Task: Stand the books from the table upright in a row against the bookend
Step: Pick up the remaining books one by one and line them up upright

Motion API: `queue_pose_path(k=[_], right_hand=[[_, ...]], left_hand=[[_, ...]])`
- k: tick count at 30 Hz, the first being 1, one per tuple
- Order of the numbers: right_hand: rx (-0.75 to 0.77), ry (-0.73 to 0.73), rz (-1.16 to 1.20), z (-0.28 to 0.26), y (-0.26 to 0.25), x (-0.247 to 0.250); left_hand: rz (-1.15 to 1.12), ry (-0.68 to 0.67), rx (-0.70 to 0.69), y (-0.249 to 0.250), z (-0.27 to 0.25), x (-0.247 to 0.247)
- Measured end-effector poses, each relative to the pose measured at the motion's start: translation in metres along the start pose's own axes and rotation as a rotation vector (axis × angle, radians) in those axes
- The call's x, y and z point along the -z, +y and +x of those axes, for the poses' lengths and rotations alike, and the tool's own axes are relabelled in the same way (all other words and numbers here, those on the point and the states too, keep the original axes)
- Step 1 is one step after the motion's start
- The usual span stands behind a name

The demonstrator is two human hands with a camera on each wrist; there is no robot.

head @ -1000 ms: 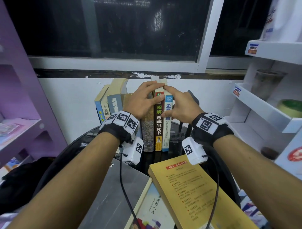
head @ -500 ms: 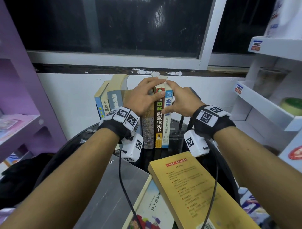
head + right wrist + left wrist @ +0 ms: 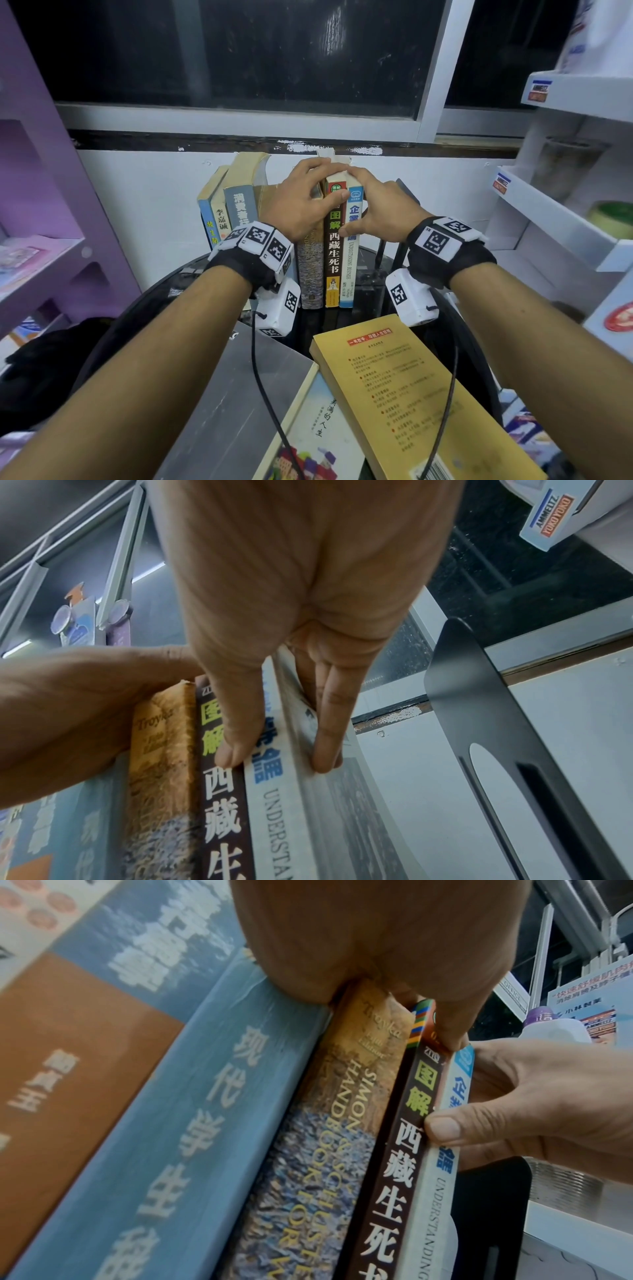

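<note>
Several books stand in a row at the back of the dark round table (image 3: pixel 161 301). My left hand (image 3: pixel 334 181) grips the top of the dark brown book (image 3: pixel 332 253), thumb on its spine (image 3: pixel 407 1139), palm against the tan handbook (image 3: pixel 349 1096). My right hand (image 3: pixel 363 202) pinches the white and blue book (image 3: pixel 349 267) at the row's right end, thumb on the spine and fingers (image 3: pixel 325 750) on its right cover. The black bookend (image 3: pixel 496 723) stands right of it with a gap between. A yellow book (image 3: pixel 411 394), a grey book (image 3: pixel 233 394) and a white-covered book (image 3: pixel 318 428) lie flat near me.
A purple shelf unit (image 3: pixel 41 240) stands at the left. White shelves (image 3: pixel 548 222) with small goods stand at the right. Behind the row is a white wall under a dark window. Wrist cables hang over the flat books.
Both hands stay on the same books at the row's right end. Only the head view has shifted slightly.
</note>
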State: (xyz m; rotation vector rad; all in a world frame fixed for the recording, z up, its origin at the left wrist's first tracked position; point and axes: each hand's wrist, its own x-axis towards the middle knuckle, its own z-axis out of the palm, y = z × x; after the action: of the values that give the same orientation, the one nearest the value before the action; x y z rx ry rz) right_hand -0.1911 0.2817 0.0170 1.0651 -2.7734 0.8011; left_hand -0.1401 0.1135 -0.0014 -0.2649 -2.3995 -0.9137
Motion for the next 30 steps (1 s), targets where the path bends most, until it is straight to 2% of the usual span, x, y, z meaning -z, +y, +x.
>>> queue_pose_path(k=[9,16,24,30], right_hand=[[-0.008,0.033,0.095,-0.006,0.002,-0.007],[-0.045,0.049,0.132,-0.015,0.001,-0.008],[-0.072,0.002,0.149,-0.027,-0.002,-0.006],[-0.086,-0.022,0.144,-0.039,-0.010,-0.001]], left_hand=[[0.023,0.014,-0.001,0.002,-0.002,-0.001],[-0.025,-0.025,0.032,0.006,-0.002,0.001],[-0.075,-0.044,0.049,0.011,-0.009,0.008],[-0.020,-0.010,0.053,0.018,-0.026,0.023]])
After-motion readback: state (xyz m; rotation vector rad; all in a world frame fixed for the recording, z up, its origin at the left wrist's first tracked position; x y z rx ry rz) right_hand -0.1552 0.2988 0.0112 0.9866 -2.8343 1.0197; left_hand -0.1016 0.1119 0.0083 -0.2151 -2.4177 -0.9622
